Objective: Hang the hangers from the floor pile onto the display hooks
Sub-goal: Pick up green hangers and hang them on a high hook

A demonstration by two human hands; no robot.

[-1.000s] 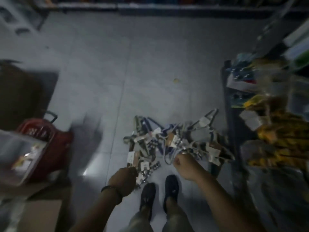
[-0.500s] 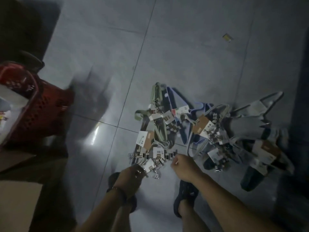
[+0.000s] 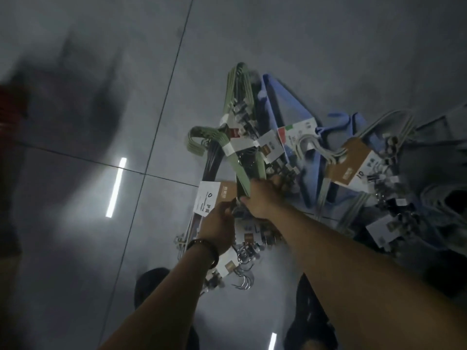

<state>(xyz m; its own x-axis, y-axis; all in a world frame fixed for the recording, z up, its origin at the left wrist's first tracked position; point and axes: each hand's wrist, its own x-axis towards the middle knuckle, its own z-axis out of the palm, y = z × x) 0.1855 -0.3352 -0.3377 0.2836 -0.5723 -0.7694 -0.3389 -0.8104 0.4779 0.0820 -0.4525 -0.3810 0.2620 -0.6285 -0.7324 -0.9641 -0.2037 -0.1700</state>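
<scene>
- Your right hand (image 3: 261,199) grips a green hanger bundle (image 3: 243,173) at frame centre.
- Your left hand (image 3: 218,227) is closed on something hidden beneath.
- The hanger pile (image 3: 328,157) runs off the right edge, blurred.

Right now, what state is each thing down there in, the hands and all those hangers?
Left hand: closed on a hanger bundle near the white tag.
Right hand: gripping the green hangers.
Green hangers: bundled, lying on the floor, near end in the grip.
Blue hangers: lying flat in the pile, untouched.
Grey hangers: bundled with a brown tag, lying on the floor.
Metal hooks: loose ends bare by the shoes.
</scene>
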